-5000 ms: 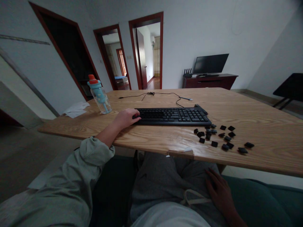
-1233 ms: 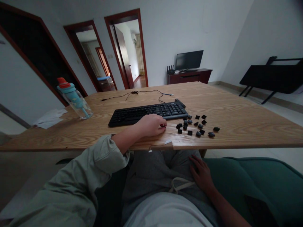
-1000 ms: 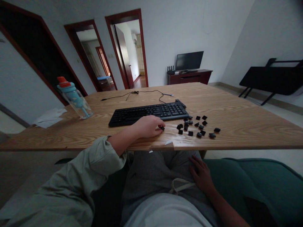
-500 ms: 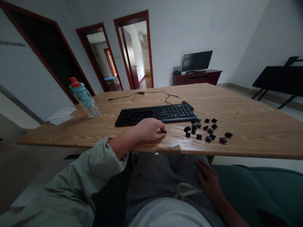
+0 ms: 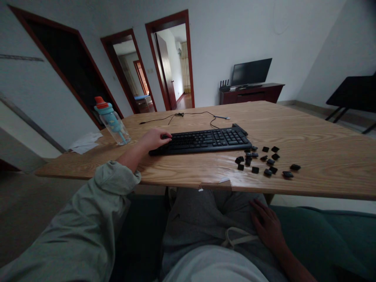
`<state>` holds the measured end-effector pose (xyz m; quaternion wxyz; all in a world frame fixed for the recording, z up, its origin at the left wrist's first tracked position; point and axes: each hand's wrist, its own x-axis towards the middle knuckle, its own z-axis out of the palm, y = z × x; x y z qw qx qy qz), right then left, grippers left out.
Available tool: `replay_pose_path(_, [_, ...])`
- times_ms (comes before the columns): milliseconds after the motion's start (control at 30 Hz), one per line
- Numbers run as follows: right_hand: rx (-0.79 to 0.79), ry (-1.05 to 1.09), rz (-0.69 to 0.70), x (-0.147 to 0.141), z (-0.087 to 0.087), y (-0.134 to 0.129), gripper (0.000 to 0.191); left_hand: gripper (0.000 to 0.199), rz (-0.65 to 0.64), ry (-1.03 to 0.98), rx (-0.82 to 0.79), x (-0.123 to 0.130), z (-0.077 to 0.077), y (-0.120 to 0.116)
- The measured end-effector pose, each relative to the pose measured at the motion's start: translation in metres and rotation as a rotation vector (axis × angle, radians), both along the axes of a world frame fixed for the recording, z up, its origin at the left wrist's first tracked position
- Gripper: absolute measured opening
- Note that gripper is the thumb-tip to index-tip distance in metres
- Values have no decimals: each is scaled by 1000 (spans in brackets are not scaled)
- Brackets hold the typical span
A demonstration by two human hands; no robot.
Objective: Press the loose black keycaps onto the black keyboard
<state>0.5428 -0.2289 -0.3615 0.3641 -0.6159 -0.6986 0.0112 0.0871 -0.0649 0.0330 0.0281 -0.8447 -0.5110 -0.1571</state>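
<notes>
My left hand point(image 5: 154, 140) is over the left end of a black keyboard point(image 5: 211, 148), with thumb and index finger pinched together. A small dark keycap appears to be between the fingertips, mostly hidden by them. Resting on my right thigh, below the table edge, my right hand point(image 5: 266, 222) lies with its fingers extended and holds nothing. Several loose black keycaps point(image 5: 255, 170) are scattered on the wood to the right of the keyboard's front corner.
A clear bottle point(image 5: 116, 127) with a red and blue lid stands on the table point(image 5: 182, 168) at left, beside white papers point(image 5: 85, 144). Behind the keyboard runs a thin black cable point(image 5: 194, 113). Brown tape point(image 5: 217, 185) covers part of the front edge.
My left hand has moved left and away from me, from the table in front of the keyboard onto its left end, still pinching. My right hand stays on my thigh.
</notes>
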Motion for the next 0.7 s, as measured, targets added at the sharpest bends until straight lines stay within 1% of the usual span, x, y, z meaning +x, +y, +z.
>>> replay_pose_path(100, [-5, 13, -9, -1, 0, 0, 47, 30, 18, 69, -64, -16, -6, 8])
replay_pose_path(233, [6, 5, -4, 0, 0, 1, 47, 31, -16, 105, -109, -21, -18, 17])
replay_pose_path(300, [3, 7, -6, 0, 0, 1, 47, 31, -33, 107, -104, -22, -21, 20])
replay_pose_path(400, [-3, 16, 1, 1, -1, 1, 47, 31, -26, 126, -101, -22, -20, 21])
replay_pose_path(567, [12, 17, 2, 1, -1, 1, 46, 31, 13, 157, -128, -18, -13, 16])
replay_pose_path(700, [10, 26, 2, -1, 1, 0, 46, 31, -3, 135, -82, -19, -17, 15])
